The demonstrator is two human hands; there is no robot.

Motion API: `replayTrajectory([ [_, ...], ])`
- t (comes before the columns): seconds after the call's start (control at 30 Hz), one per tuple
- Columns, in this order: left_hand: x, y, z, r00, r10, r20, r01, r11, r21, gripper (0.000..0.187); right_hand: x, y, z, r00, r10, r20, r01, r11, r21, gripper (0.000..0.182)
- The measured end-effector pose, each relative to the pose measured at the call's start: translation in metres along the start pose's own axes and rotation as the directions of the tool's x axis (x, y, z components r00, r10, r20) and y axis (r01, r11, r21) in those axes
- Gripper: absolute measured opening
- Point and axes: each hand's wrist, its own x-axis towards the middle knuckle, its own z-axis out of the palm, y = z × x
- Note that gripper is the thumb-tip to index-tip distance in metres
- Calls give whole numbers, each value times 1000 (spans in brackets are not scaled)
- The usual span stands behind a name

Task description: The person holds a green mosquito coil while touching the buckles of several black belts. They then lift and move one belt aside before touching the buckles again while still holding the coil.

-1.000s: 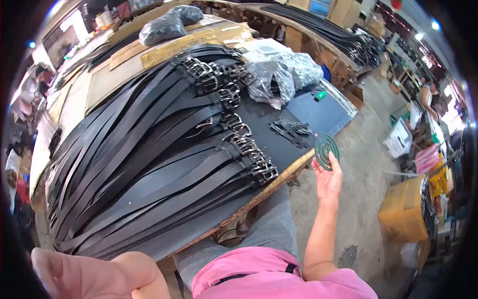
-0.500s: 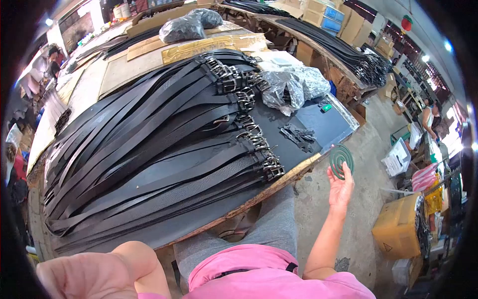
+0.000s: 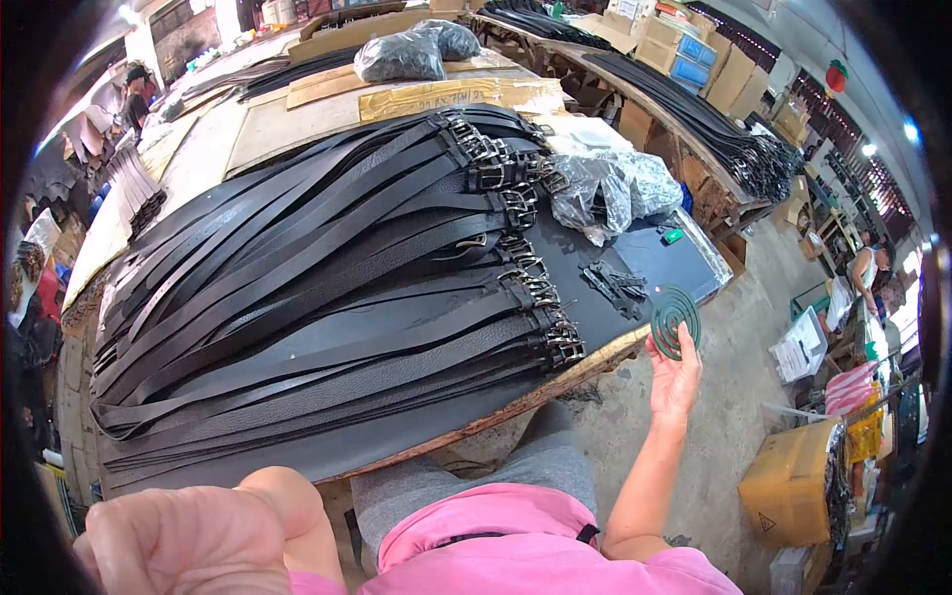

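Note:
My right hand (image 3: 675,382) is raised beyond the table's front edge, its fingers pinching a green mosquito coil (image 3: 676,322). A small reddish spot shows at the coil's outer end. My left hand (image 3: 183,540) is close to the camera at the lower left, palm showing and fingers curled in; whatever it may hold is hidden. On the table in front of me lies a wide pile of black leather belts (image 3: 327,248), with metal buckles (image 3: 535,268) gathered at the right end. Small black strap pieces (image 3: 615,288) lie to the right of the buckles.
Clear plastic bags (image 3: 615,193) and a small green object (image 3: 672,236) sit on the table's right part. More belts (image 3: 694,119) cover a table behind. A cardboard box (image 3: 788,483) stands on the floor at right. One person (image 3: 865,278) is at far right, another (image 3: 137,104) at far left.
The view has shifted a little, so the table and belts appear further right. My left hand's fingers look more curled. My right hand still holds the coil up, now seen more face-on.

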Motion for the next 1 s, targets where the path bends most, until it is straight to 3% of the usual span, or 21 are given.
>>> replayTrajectory([
  [0.17,5,2,-8,996,-36,-87,33,999,-26,22,1,-5,-9,999,13,-34,-14,999,-40,32],
  [0.23,-1,-2,-3,967,-178,-184,169,983,-66,23,2,-5,-20,997,4,-71,-4,1000,-4,32],
  [0.3,-11,-15,14,903,-402,-150,393,915,-91,33,9,-3,-29,997,-7,-76,9,1000,18,33],
  [0.33,-10,-25,9,901,-430,58,433,889,-147,41,13,-1,-36,998,-13,-64,14,1000,19,34],
  [0.4,-8,-46,0,775,-426,467,555,812,-180,61,20,0,-42,999,12,-51,-11,1000,16,33],
  [0.43,-5,-37,4,789,-473,392,601,725,-337,50,22,3,-43,999,21,-38,-21,1000,9,33],
  [0.5,-15,-13,30,878,-459,136,424,616,-664,44,23,10,-42,999,24,-29,-24,1000,-15,33],
  [0.53,-18,-6,40,916,-395,-65,198,589,-784,43,22,15,-37,999,52,-8,-52,999,-12,33],
  [0.57,-10,-7,30,983,-168,70,153,557,-817,42,20,18,-31,997,72,10,-72,997,-7,33],
  [0.67,-6,-10,37,981,123,148,36,638,-770,65,15,17,-15,996,81,49,-80,997,-12,32],
  [0.77,-3,-8,42,978,108,181,67,652,-756,66,16,12,-11,996,75,54,-74,997,-25,32],
  [0.83,5,-7,37,957,72,282,160,680,-715,66,15,10,-10,996,67,51,-65,997,-30,32],
  [0.9,5,1,37,954,-12,300,207,750,-628,66,12,9,-12,996,65,53,-63,997,-47,31],
  [1.0,-3,20,43,968,-153,200,236,830,-505,65,13,11,-17,996,80,38,-77,996,-53,31],
])
